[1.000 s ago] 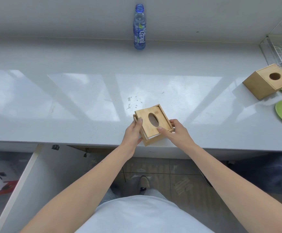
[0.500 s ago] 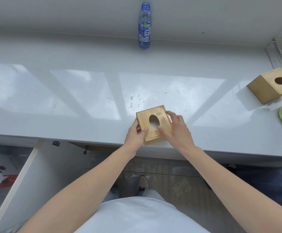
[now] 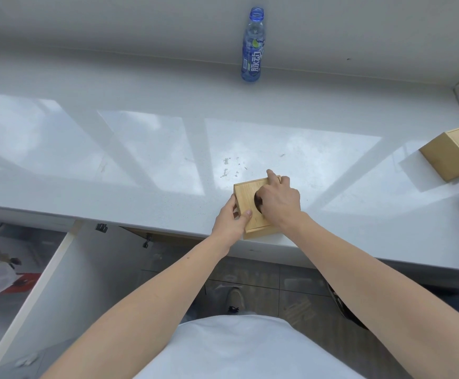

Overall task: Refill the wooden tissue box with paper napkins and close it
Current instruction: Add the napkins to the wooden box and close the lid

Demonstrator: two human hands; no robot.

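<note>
Lid (image 3: 253,220) of the wooden tissue box (image 3: 246,198), askew a second ago, now sits flush, so closing looks nearly done; no napkin shows in its dark oval hole; the box stands at the countertop's (image 3: 141,149) near edge; left hand (image 3: 231,218) grips its left side, right hand (image 3: 280,202) clamps over the top, fingers bent; pale, smooth, square wood on glossy white stone.

The tissue box (image 3: 244,195) is pale wood, smooth and matt, same as the second box (image 3: 450,160) off to the right. Counter (image 3: 146,149) is a glossy white slab with faint speckles, and the bottle (image 3: 253,50) looks like clear blue plastic with a shiny label.
</note>
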